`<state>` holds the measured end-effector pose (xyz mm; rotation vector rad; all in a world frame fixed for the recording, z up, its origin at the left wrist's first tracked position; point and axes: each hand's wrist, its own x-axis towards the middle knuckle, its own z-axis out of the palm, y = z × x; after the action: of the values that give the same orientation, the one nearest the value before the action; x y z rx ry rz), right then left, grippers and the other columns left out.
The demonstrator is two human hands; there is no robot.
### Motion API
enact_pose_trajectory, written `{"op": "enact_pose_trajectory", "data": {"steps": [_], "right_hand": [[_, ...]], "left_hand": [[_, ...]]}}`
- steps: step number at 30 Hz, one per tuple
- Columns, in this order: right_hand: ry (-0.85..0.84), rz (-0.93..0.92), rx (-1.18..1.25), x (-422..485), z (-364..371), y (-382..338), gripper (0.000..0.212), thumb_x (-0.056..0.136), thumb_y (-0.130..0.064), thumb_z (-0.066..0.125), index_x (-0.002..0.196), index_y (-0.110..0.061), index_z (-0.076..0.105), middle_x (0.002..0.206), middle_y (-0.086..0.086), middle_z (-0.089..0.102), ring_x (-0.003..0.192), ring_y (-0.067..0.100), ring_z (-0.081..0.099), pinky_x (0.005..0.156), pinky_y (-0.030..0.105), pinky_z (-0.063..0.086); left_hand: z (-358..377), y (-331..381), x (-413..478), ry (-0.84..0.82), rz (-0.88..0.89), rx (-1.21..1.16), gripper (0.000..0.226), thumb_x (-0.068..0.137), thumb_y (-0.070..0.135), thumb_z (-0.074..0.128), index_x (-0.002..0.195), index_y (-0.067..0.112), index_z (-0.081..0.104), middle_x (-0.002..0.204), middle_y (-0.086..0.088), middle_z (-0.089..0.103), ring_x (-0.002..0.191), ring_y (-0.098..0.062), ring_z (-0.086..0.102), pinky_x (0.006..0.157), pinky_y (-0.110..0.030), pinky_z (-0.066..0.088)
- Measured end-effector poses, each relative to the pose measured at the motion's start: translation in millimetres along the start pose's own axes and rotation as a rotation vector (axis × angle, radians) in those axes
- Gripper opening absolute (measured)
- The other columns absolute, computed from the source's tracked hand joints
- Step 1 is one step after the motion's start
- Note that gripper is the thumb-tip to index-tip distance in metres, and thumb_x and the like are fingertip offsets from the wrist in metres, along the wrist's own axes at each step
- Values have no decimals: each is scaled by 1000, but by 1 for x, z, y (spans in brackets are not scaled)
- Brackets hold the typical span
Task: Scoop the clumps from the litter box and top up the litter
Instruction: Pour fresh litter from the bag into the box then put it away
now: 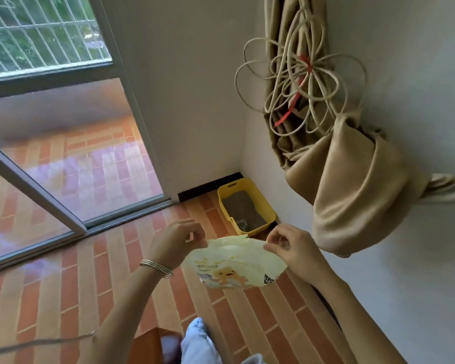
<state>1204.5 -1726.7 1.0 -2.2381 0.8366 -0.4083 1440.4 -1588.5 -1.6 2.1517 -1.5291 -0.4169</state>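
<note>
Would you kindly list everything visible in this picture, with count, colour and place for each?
yellow plastic litter box: one, yellow, on the floor in the room's corner.
grey litter: one layer, grey, inside the litter box.
pale yellow printed litter bag: one, pale yellow, held in the air nearer the camera than the box.
beige knotted curtain: one, beige, hanging by the right wall.
cream coiled cable: one bundle, cream with a red tie, against the curtain.
glass sliding door: one, grey-framed, left.
orange brick-pattern floor: one, orange, underfoot.
silver bangles: several, silver, on the left wrist.
left hand: pinches the bag's top left edge.
right hand: pinches its top right edge.
</note>
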Motion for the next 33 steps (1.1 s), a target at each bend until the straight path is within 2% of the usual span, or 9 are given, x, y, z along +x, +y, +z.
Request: {"op": "enact_pose_trajectory", "data": {"steps": [2, 5, 12, 16, 19, 23, 25, 30, 33], "right_hand": [[28, 10, 2, 17, 6, -5, 11, 81, -23, 70, 77, -21, 59, 78, -10, 59, 76, 6, 55, 66, 14, 44], [55, 31, -7, 41, 15, -15, 11, 80, -23, 70, 76, -23, 59, 78, -11, 59, 76, 8, 55, 67, 22, 47], [130, 58, -43, 90, 33, -34, 8, 80, -25, 69, 78, -21, 62, 77, -15, 60, 76, 6, 56, 67, 22, 50], [152, 60, -80, 110, 46, -36, 7, 79, -25, 70, 77, -21, 65, 76, -14, 60, 75, 7, 56, 65, 24, 50], [152, 89, -76, 125, 53, -35, 6, 80, -25, 70, 78, -21, 66, 77, -15, 60, 76, 6, 56, 64, 21, 48], [146, 118, -51, 154, 57, -28, 6, 80, -25, 70, 78, -22, 65, 78, -14, 61, 76, 6, 57, 66, 24, 51], [133, 121, -41, 172, 57, -22, 6, 80, -24, 70, 79, -23, 65, 78, -14, 62, 77, 6, 58, 67, 27, 52], [126, 125, -20, 220, 55, -10, 5, 80, -22, 70, 78, -22, 65, 79, -14, 62, 78, 4, 58, 69, 29, 53], [146, 125, 7, 250, 54, -5, 5, 79, -22, 70, 77, -23, 65, 79, -14, 63, 78, 5, 59, 69, 30, 54]], "left_hand": [[-9, -14, 17, -20, 35, -1, 17, 78, 23, 71, 70, 28, 58, 71, 17, 51, 65, -2, 45, 56, -25, 45], [-21, -35, 40, -50, 64, 7, 18, 77, 25, 72, 69, 29, 56, 70, 19, 50, 65, 1, 43, 55, -20, 37], [-49, -75, 85, -76, 136, 46, 10, 80, 31, 68, 75, 26, 62, 78, 14, 57, 66, 0, 45, 53, -11, 28], [-56, -95, 104, -92, 148, 25, 10, 79, 29, 70, 74, 25, 63, 76, 13, 57, 65, 0, 45, 53, -12, 29], [-60, -107, 120, -119, 132, 3, 25, 78, 30, 71, 64, 38, 51, 74, 16, 55, 66, 1, 45, 53, -15, 32], [-61, -117, 150, -133, 116, 25, 9, 79, 32, 70, 74, 26, 64, 78, 13, 57, 68, -1, 45, 53, -14, 29], [-61, -123, 167, -140, 121, 41, 12, 80, 33, 69, 77, 22, 66, 80, 11, 58, 71, -6, 48, 54, -15, 30], [-66, -134, 213, -183, 124, 106, 12, 83, 36, 64, 79, 25, 61, 75, 19, 47, 73, -6, 46, 54, -17, 34], [-73, -140, 247, -181, 104, 122, 16, 82, 39, 64, 74, 32, 53, 69, 23, 41, 65, -1, 42, 53, -18, 31]]}}
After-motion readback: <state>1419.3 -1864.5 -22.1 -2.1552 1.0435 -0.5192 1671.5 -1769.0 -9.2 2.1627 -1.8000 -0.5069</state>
